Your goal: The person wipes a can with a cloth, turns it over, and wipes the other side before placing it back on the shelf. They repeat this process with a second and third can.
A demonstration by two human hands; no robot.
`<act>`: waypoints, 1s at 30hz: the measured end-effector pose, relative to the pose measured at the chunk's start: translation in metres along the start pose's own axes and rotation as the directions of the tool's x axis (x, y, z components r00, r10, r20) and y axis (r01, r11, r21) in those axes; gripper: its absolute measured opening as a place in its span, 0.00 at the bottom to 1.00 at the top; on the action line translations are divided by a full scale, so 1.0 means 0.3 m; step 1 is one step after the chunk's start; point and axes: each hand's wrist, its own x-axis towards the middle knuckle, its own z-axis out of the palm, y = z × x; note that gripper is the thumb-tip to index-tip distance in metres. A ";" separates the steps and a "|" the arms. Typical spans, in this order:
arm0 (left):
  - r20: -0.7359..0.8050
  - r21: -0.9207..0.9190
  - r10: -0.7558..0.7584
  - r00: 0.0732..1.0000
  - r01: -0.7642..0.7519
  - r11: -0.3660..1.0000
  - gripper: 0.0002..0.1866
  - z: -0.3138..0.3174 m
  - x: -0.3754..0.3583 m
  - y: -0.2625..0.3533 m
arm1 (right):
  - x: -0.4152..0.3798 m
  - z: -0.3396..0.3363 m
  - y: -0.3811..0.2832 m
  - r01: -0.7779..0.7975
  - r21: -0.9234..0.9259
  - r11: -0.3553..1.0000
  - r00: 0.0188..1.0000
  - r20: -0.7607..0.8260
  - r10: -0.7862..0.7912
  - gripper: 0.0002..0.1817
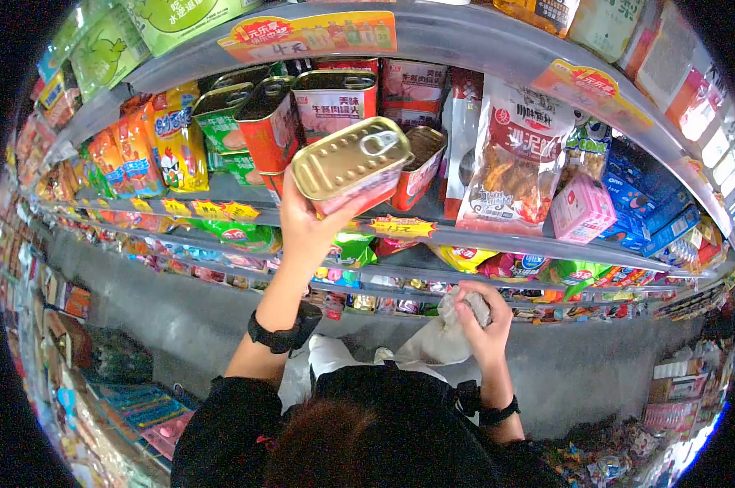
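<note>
My left hand (pixel 305 228) is closed around a meat tin (pixel 353 161) with a gold lid and pull ring, held up in front of the shelf. Its lid faces up toward me and its side is red and pink. Behind it stand more tins: a red one (pixel 266 130), one with a pale label (pixel 335 107) and green ones (pixel 221 128). Another red tin (pixel 420 169) sits just right of the held one. Lower down, my right hand (pixel 492 325) is shut on a crumpled greyish-white cloth (pixel 462 311), apart from the shelf.
A large snack bag (pixel 515 159) stands right of the tins, with a pink box (pixel 583 209) and blue boxes (pixel 640 199) beyond it. Orange and yellow snack bags (pixel 180 138) are on the left. An upper shelf edge (pixel 457 53) overhangs the tins; lower shelves hold more packets.
</note>
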 end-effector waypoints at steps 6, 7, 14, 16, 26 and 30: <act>0.050 -0.162 -0.083 0.995 0.090 0.983 0.33 -0.080 0.000 -0.078 | -0.006 0.016 0.018 0.023 0.019 1.000 0.999 0.027 -0.024 0.15; 0.046 -0.216 -0.101 0.994 0.108 0.970 0.33 -0.084 -0.002 -0.085 | -0.007 0.017 0.013 0.017 0.008 1.000 0.999 0.039 -0.017 0.15; 0.074 -0.139 -0.145 0.987 0.155 0.978 0.33 -0.091 -0.029 -0.081 | -0.014 0.018 0.018 -0.043 -0.013 0.999 0.999 0.032 0.044 0.13; 0.049 -0.101 -0.130 0.990 0.134 0.986 0.34 -0.083 -0.042 -0.078 | -0.017 0.020 0.011 -0.056 -0.015 0.998 0.998 0.028 0.056 0.13; -0.037 -0.094 -0.179 0.983 0.175 0.980 0.34 -0.133 -0.157 -0.061 | -0.016 -0.017 0.027 -0.054 -0.044 0.998 0.996 -0.076 0.050 0.13; -0.100 -0.088 -0.150 0.984 0.142 0.986 0.35 -0.159 -0.178 -0.042 | -0.006 -0.010 0.007 -0.024 -0.044 0.999 0.996 -0.085 0.020 0.12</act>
